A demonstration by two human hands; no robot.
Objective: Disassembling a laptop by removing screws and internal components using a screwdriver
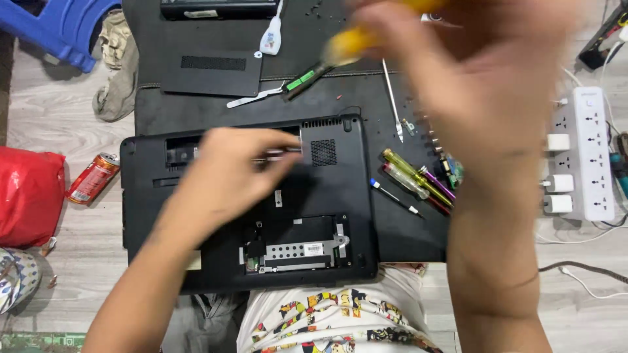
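A black laptop [347, 216] lies bottom-up on a black mat [405, 225], with an open bay showing a metal drive bracket [301, 251]. My left hand [226, 176] rests on the laptop's upper middle and pinches a thin metal piece [282, 155] beside a vent grille [323, 152]. My right hand [484, 85] is raised close to the camera and blurred. It grips a yellow-handled screwdriver [352, 44] whose dark shaft points down-left toward the mat.
A removed black cover panel [212, 72], a small glue bottle [270, 36] and metal tweezers [393, 98] lie behind the laptop. Several small screwdrivers [413, 178] lie to its right. A white power strip [589, 150] is far right; a red can [93, 178] and red bag [29, 196] are left.
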